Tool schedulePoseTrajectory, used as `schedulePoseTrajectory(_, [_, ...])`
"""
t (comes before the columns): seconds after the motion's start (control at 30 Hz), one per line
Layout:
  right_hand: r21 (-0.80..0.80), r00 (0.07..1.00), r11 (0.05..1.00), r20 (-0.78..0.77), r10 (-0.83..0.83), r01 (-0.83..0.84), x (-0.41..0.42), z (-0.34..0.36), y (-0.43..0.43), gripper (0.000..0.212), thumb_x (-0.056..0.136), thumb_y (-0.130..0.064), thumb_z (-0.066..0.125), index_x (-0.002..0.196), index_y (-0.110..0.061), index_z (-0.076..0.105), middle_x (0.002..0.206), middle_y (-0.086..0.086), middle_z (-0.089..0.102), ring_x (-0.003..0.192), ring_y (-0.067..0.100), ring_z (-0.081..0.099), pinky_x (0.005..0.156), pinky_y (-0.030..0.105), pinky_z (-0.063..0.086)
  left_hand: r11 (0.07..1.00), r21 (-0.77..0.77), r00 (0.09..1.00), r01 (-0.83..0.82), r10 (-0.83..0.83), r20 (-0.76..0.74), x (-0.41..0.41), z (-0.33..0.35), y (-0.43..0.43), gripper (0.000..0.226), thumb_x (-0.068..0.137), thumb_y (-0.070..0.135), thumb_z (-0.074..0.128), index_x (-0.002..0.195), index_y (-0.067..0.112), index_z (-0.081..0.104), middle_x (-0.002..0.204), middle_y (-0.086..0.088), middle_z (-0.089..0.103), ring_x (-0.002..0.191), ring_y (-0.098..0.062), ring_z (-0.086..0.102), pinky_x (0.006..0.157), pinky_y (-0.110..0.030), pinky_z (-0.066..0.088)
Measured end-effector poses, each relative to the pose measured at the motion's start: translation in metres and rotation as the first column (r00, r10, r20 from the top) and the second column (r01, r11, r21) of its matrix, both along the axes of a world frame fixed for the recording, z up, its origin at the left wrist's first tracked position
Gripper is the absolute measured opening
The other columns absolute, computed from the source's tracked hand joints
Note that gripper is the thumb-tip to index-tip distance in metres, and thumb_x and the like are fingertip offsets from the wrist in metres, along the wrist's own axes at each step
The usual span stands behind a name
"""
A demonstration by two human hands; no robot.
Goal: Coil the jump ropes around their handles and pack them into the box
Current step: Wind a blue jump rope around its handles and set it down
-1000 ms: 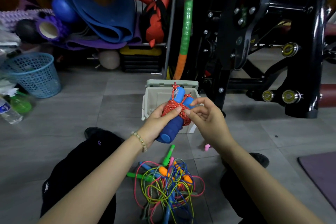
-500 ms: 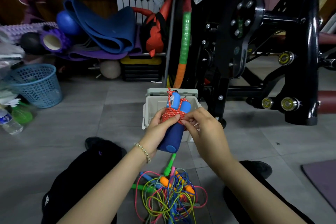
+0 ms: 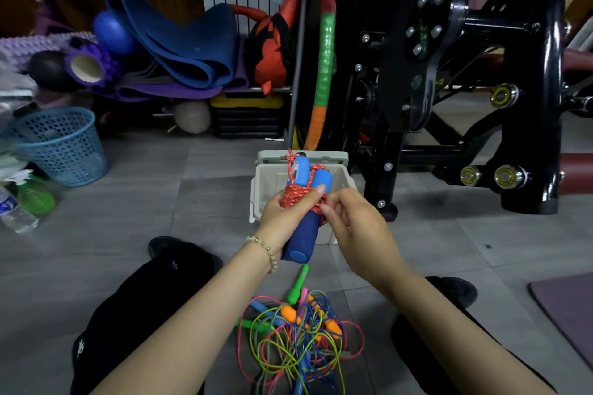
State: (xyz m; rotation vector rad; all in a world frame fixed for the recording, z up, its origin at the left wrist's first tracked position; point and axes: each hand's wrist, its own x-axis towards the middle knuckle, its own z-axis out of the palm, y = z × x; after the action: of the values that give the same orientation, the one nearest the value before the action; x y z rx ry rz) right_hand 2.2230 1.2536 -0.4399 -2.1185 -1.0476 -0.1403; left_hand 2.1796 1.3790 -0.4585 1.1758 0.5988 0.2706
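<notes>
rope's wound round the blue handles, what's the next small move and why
Probably tuck the loose end under the wraps. The red rope is coiled round the blue handles, gripped by the left hand, and the right hand pinches at the coil's edge; the open box waits just behind.

Left hand (image 3: 285,218) curled, gripping; right hand (image 3: 356,223) seemingly pinching

At frame centre the right hand (image 3: 353,224) has closed in. Its fingers (image 3: 330,207), loosely spread a second ago, now curl and pinch the red rope (image 3: 292,197) wound around the blue handles (image 3: 305,234), which stand slightly more upright.
</notes>
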Motion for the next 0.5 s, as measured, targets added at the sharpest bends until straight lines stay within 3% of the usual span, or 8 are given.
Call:
schedulePoseTrajectory(0.07, [0.26,0.909,0.963,-0.381,0.172,-0.073,-0.005,0.007,0.0,0.014,0.097,-0.013,0.047,0.084,-0.015,0.053,0.067,-0.013,0.056,0.063,-0.001,0.051,0.064,0.016,0.04,0.997,-0.07,1.0,0.02,-0.02,-0.007,0.0,0.004,0.003,0.039,0.074,0.042,0.074,0.1,0.013,0.068,0.076,-0.004,0.071,0.06,-0.013,0.063,0.052,-0.021,0.05])
schedulePoseTrajectory(0.17, [0.487,0.789,0.873,-0.546,0.281,0.026,0.0,0.013,-0.001,0.016,0.098,-0.007,0.043,0.086,-0.008,0.052,0.059,-0.011,0.05,0.054,0.0,0.044,0.056,0.013,0.037,0.982,-0.172,0.995,0.081,-0.068,0.079,0.003,0.008,0.002,0.032,0.079,0.044,0.065,0.095,0.017,0.066,0.063,0.001,0.066,0.046,-0.006,0.056,0.043,-0.016,0.042])
schedulePoseTrajectory(0.27, [0.566,0.675,0.81,-0.659,0.332,0.154,0.014,0.014,-0.004,0.015,0.098,-0.01,0.042,0.089,-0.006,0.053,0.06,-0.003,0.045,0.054,0.005,0.04,0.055,0.017,0.036,0.994,-0.098,0.991,0.054,-0.041,0.128,0.002,0.009,0.003,0.02,0.084,0.036,0.063,0.093,0.018,0.064,0.06,0.004,0.065,0.044,-0.004,0.057,0.041,-0.015,0.043])
schedulePoseTrajectory(0.4, [0.481,0.753,0.87,-0.611,0.244,0.108,0.013,0.007,-0.002,0.015,0.098,-0.01,0.045,0.086,-0.009,0.053,0.059,-0.001,0.044,0.052,0.006,0.039,0.054,0.017,0.036,0.989,0.14,0.989,-0.053,0.033,0.144,0.007,-0.003,0.008,0.018,0.082,0.031,0.069,0.097,0.022,0.063,0.085,-0.002,0.071,0.065,-0.01,0.065,0.055,-0.024,0.052])
schedulePoseTrajectory(0.5, [0.413,0.82,0.906,-0.548,0.166,0.093,0.023,0.007,0.002,0.013,0.095,-0.011,0.05,0.083,-0.012,0.054,0.057,-0.008,0.049,0.05,0.0,0.042,0.051,0.013,0.036,0.978,0.204,0.99,-0.031,0.001,0.142,0.014,-0.009,0.006,0.035,0.076,0.045,0.069,0.102,0.022,0.062,0.098,-0.006,0.072,0.084,-0.021,0.068,0.076,-0.037,0.057])
